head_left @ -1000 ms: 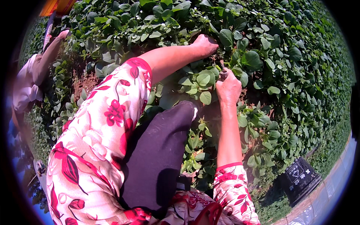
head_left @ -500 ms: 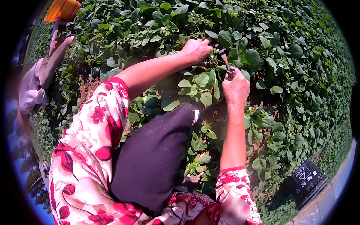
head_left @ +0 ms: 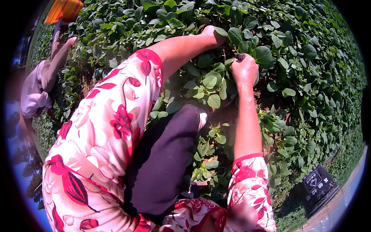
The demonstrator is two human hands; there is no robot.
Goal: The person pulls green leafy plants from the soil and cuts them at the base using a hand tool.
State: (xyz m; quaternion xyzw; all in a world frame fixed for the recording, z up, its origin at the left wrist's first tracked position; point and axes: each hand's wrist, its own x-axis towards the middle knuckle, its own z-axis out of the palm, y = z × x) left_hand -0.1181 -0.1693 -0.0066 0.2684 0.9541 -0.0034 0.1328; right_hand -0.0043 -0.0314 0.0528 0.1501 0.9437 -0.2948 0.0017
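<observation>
Among the dense green leafy plants (head_left: 210,82), my left hand (head_left: 215,36) reaches deep into the foliage at the top centre. Leaves hide its fingers, so whether it grips a stem cannot be made out. My right hand (head_left: 245,70) lies a little nearer and to the right, its fingers wrapped round the dark handle of a small bladed hand tool (head_left: 240,57). Only the end of that handle shows above the fist; leaves and the hand cover the blade. Broad leaves (head_left: 262,55) stand just beside the right fist.
My dark-trousered knee (head_left: 162,150) juts into the plants below my hands. A person (head_left: 38,85) bends over at the far left, near an orange-yellow object (head_left: 63,11). A black sign (head_left: 317,189) stands at the lower right beside a pale paved strip (head_left: 328,210).
My left hand has moved farther forward and right, its fingers now behind leaves. My right hand has shifted slightly forward, and the tool's metal blade has gone out of sight.
</observation>
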